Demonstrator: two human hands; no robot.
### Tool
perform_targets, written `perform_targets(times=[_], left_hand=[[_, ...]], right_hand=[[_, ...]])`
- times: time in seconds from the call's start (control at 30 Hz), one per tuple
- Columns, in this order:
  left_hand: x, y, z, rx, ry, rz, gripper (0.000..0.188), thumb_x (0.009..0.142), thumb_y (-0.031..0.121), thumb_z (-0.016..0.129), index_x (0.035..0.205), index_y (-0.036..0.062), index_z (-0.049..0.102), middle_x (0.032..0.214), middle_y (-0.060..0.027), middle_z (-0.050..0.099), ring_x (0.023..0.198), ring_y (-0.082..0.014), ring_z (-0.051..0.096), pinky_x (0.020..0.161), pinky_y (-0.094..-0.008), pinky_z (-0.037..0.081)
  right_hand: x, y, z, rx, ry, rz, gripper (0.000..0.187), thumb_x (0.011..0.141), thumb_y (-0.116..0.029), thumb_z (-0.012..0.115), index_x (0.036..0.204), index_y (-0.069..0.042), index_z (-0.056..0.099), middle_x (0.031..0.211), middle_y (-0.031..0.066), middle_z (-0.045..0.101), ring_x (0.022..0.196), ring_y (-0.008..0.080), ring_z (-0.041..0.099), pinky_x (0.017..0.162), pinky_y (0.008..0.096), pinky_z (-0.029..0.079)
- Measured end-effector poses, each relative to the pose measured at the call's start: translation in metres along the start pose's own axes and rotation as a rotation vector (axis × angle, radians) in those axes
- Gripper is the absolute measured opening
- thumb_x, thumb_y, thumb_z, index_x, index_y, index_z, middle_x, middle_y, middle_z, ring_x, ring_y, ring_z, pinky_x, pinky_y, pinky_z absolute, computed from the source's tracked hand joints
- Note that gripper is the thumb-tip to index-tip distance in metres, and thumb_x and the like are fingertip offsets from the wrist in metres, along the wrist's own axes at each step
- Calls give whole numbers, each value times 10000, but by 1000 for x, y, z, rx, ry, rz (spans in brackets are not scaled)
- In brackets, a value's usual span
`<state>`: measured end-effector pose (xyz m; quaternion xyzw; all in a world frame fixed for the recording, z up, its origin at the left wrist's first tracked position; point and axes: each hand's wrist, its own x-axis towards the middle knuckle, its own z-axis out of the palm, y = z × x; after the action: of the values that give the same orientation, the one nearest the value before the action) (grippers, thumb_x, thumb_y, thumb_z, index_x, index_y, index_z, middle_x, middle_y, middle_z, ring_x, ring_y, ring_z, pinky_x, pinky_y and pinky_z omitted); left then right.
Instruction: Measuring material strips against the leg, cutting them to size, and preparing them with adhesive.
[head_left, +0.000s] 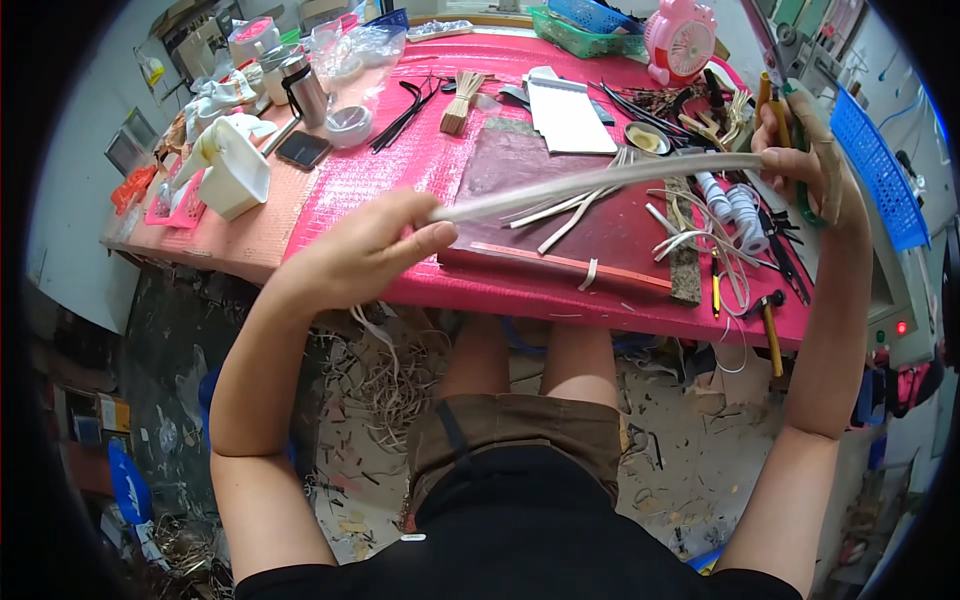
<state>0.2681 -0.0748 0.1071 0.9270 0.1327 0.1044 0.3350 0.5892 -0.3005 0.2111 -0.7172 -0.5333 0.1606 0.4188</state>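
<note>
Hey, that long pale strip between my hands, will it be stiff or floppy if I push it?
Probably bendy rather than limp: the pale strip arches gently between the left hand and right hand instead of sagging. It looks narrow, so it's likely light for its length.

In my head-camera feed, I can read no text, label or number. Pale marking (132, 488) on the blue object (121, 464) at the lower left: illegible to me. White tag (413, 538) on the black shirt (520, 515): too small for me to resolve.
</note>
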Motion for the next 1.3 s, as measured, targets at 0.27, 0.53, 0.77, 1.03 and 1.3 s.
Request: perform_targets(times=[0.27, 0.53, 0.77, 1.03, 1.3], left_hand=[[-4, 10, -3, -73, 722, 173, 121, 947, 124, 480, 971, 21, 538, 803, -76, 537, 763, -150, 534, 705, -284, 402], [-11, -5, -20, -409, 30, -192, 220, 912, 237, 589, 887, 23, 636, 595, 58, 470, 552, -9, 415, 465, -208, 307], [-1, -41, -15, -214, -205, -249, 344, 948, 299, 519, 762, 30, 626, 604, 47, 497, 570, -39, 437, 517, -220, 354], [6, -46, -9, -786, -33, -89, 377, 977, 326, 441, 797, 41, 612, 655, 40, 484, 530, -42, 385, 516, -208, 332], [36, -73, 6, -443, -206, -274, 323, 940, 269, 519, 843, 5, 678, 529, 73, 440, 469, -14, 367, 440, -194, 269]], right_hand=[[9, 2, 3, -12, 46, -3, 338, 721, -177, 652, 948, -42, 440, 720, 24, 524, 544, 62, 463, 473, 177, 365], [5, 19, 14, -15, 10, 16, 352, 719, -128, 666, 984, -27, 458, 718, 20, 516, 574, 77, 474, 505, 204, 385], [1, 38, 16, 95, -69, 137, 300, 689, -148, 658, 869, -63, 434, 684, -3, 488, 586, 65, 440, 514, 204, 350], [-15, 77, 11, 203, 9, 170, 302, 738, -181, 660, 934, -54, 469, 706, -9, 488, 584, 64, 438, 518, 206, 349], [-38, 155, 33, 158, -186, 333, 275, 753, -82, 693, 922, -55, 478, 727, 29, 561, 588, 103, 531, 524, 222, 423]])
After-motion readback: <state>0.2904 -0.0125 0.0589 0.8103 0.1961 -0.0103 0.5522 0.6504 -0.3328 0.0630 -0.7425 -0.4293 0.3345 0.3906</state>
